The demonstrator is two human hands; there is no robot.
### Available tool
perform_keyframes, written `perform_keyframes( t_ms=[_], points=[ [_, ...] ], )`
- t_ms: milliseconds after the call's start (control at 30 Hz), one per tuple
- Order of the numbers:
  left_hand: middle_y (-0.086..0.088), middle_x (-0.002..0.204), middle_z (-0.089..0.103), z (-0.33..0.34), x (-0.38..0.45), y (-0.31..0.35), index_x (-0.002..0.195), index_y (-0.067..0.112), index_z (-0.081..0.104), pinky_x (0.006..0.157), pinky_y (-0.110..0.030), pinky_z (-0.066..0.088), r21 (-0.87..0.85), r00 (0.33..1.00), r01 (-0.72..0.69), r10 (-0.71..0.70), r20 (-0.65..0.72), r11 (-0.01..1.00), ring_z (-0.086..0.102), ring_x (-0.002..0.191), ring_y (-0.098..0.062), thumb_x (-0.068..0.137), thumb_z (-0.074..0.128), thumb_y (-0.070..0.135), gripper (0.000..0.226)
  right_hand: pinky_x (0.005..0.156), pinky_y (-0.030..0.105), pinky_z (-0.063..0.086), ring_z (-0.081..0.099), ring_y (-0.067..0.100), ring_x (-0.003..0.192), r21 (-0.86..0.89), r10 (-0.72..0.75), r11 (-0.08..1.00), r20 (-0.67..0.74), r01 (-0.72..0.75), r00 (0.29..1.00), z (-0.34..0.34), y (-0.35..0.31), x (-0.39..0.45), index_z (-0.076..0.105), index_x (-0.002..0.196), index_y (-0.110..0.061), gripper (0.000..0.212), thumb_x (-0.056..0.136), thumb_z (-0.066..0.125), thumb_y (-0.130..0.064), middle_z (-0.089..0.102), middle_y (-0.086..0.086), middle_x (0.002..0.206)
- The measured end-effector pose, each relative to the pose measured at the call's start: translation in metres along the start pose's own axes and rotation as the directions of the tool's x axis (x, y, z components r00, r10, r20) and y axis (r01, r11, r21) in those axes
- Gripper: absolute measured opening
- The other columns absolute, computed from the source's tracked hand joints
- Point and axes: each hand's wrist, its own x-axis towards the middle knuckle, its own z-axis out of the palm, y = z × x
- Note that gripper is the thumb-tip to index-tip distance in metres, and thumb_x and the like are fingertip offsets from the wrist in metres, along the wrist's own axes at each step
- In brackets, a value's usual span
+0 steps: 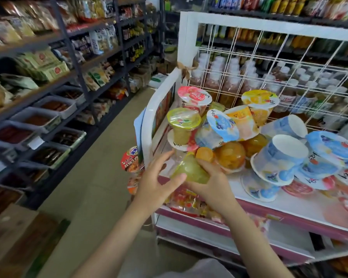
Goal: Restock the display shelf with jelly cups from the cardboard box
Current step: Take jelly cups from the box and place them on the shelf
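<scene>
Jelly cup between hands, stacked cups behind

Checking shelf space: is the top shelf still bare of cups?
No, jelly cups are piled across the white display shelf.

We can make out very little lettering: the jelly cup lids on the display shelf bear a dark handwritten-style mark, too blurred and turned for us to read. A red-lidded cup hanging at the shelf's left edge carries white characters that we cannot decipher either.
</scene>
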Motion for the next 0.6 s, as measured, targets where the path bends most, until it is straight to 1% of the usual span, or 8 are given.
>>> perform_keyframes(
  t_ms=[33,100,200,267,333,400,467,600],
  points=[
    [0.035,0.132,0.052,0.000,-0.003,-0.003,0.133,0.047,0.049,0.101,-0.014,0.039,0.018,1.000,0.012,-0.012,-0.008,1.000,0.046,0.126,0.012,0.085,0.071,0.048,0.053,0.086,0.002,0.036,0.054,0.003,0.109,-0.021,-0.017,1.000,0.004,0.017,1.000,0.003,-0.001,0.001,0.059,0.132,-0.022,0.067,0.072,0.085,-0.036,0.059,-0.011,0.121],
    [0.042,0.116,0.058,0.000,-0.008,-0.011,0.124,0.051,0.048,0.090,-0.006,0.043,-0.010,0.998,0.034,-0.034,-0.056,0.999,0.053,0.115,0.015,0.090,0.073,0.025,0.049,0.079,0.002,0.037,0.055,0.003,0.102,-0.064,-0.024,0.998,0.008,0.024,1.000,0.008,-0.005,0.005,0.059,0.126,-0.028,0.061,0.072,0.086,-0.036,0.059,-0.016,0.112],
    [0.034,0.116,0.062,0.002,-0.013,-0.022,0.125,0.052,0.044,0.088,-0.013,0.050,-0.109,0.992,0.071,-0.082,-0.094,0.991,0.060,0.111,0.007,0.090,0.071,0.009,0.062,0.072,0.018,0.047,0.058,0.011,0.090,-0.085,-0.016,0.996,-0.013,0.015,1.000,0.013,-0.011,0.011,0.052,0.119,-0.030,0.058,0.072,0.087,-0.031,0.059,-0.013,0.099],
    [0.022,0.117,0.065,0.003,-0.015,-0.025,0.132,0.052,0.039,0.086,-0.020,0.055,-0.188,0.986,0.119,-0.138,-0.092,0.975,0.065,0.105,-0.001,0.089,0.072,0.009,0.069,0.070,0.023,0.046,0.058,0.013,0.087,-0.123,-0.042,0.992,-0.018,0.039,0.999,0.013,-0.017,0.018,0.049,0.123,-0.028,0.062,0.073,0.086,-0.028,0.056,-0.014,0.098],
    [0.013,0.095,0.070,0.004,-0.013,-0.033,0.135,0.050,0.043,0.076,-0.029,0.059,-0.099,0.976,0.149,-0.163,-0.146,0.984,0.070,0.084,-0.008,0.087,0.075,0.021,0.065,0.061,0.016,0.040,0.054,0.009,0.074,-0.176,-0.078,0.982,-0.023,0.073,0.997,0.014,-0.024,0.027,0.048,0.127,-0.027,0.064,0.075,0.085,-0.029,0.053,-0.018,0.092],
    [0.005,0.077,0.069,0.004,-0.008,-0.041,0.126,0.042,0.056,0.071,-0.044,0.059,-0.028,0.968,0.180,-0.182,-0.175,0.983,0.069,0.069,-0.017,0.085,0.076,0.031,0.047,0.060,0.018,0.036,0.051,0.009,0.068,-0.223,-0.096,0.971,-0.025,0.088,0.995,0.017,-0.028,0.039,0.051,0.131,-0.023,0.065,0.076,0.084,-0.030,0.057,-0.011,0.087],
    [0.001,0.075,0.069,0.005,-0.003,-0.046,0.117,0.037,0.065,0.071,-0.049,0.058,-0.054,0.961,0.210,-0.216,-0.170,0.976,0.068,0.069,-0.021,0.085,0.076,0.032,0.034,0.070,0.019,0.037,0.053,0.011,0.075,-0.257,-0.086,0.963,-0.013,0.080,0.996,0.021,-0.028,0.048,0.054,0.135,-0.021,0.066,0.076,0.084,-0.031,0.066,0.003,0.098],
    [-0.002,0.074,0.068,0.007,0.005,-0.048,0.124,0.033,0.064,0.071,-0.048,0.059,-0.091,0.953,0.237,-0.250,-0.172,0.967,0.067,0.067,-0.023,0.086,0.077,0.028,0.041,0.074,0.020,0.037,0.061,0.023,0.088,-0.314,-0.090,0.946,-0.004,0.084,0.996,0.030,-0.026,0.056,0.052,0.138,-0.021,0.065,0.080,0.080,-0.033,0.068,0.014,0.107]
  ],
)
